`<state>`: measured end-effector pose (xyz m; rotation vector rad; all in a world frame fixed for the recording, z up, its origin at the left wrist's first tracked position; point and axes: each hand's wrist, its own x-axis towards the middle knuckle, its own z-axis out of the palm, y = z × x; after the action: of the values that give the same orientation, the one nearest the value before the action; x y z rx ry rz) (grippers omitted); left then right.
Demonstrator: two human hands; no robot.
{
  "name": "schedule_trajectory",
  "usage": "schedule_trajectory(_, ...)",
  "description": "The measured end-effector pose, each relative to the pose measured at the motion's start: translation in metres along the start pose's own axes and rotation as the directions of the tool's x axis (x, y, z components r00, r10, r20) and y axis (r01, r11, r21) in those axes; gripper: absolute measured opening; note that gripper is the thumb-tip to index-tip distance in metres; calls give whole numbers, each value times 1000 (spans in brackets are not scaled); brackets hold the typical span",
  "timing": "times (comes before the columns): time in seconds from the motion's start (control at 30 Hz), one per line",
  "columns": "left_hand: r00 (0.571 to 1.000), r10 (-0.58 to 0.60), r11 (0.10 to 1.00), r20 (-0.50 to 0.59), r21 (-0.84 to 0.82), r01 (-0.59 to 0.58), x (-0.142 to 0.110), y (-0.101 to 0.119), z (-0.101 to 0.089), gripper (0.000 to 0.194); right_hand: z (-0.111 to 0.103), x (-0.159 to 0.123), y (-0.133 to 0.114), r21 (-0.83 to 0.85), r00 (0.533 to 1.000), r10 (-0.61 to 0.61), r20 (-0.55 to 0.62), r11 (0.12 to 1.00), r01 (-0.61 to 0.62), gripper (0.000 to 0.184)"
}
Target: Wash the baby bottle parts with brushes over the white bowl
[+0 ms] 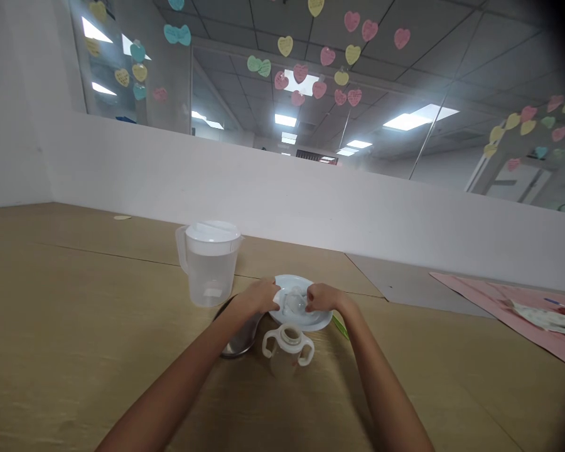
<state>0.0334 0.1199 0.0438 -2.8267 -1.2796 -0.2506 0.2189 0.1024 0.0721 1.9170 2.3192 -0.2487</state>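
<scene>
A white plate [306,325] lies on the table, with a clear, crumpled-looking item [294,302] in its middle. My left hand [262,295] is closed over the plate's left side, thumb and fingers curled inward. Opposite it, my right hand [326,297] is closed over the right side, beside the clear item. What the fingers hold is too small to make out. Just in front of the plate stands a clear bottle [289,355] with two white handles and an uncapped mouth. A metal container [241,342] sits partly hidden behind my left forearm.
A lidded, see-through pitcher [211,273] with liquid stands behind my left hand. Something thin and green [340,327] pokes out by my right wrist. On the far right lies a pink mat [503,307] with a patterned cloth [548,320]. A white wall runs behind the table.
</scene>
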Motion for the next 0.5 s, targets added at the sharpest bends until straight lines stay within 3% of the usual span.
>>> schedule_trajectory(0.2, 999, -38, 999, 11, 20, 37, 0, 4, 7, 31, 14, 13, 2, 31, 998, 38, 57, 999, -40, 30)
schedule_trajectory(0.33, 999, 3, 1000, -49, -3, -3, -6, 7, -17, 50, 8, 9, 6, 89, 1000, 23, -10, 996, -22, 25)
schedule_trajectory(0.4, 973, 17, 998, -228, -49, -29, -15, 6, -42, 50, 0, 3, 14, 131, 995, 11, -103, 991, 2, 25)
schedule_trajectory(0.43, 937, -9, 997, -348, -75, -19, -22, 4, -56, 48, -4, -1, 19, 152, 986, 11, -164, 988, 14, 28)
schedule_trajectory(0.5, 825, -61, 993, -562, -121, -9, -36, -5, -82, 45, -14, -9, 33, 204, 960, 30, -278, 978, 28, 31)
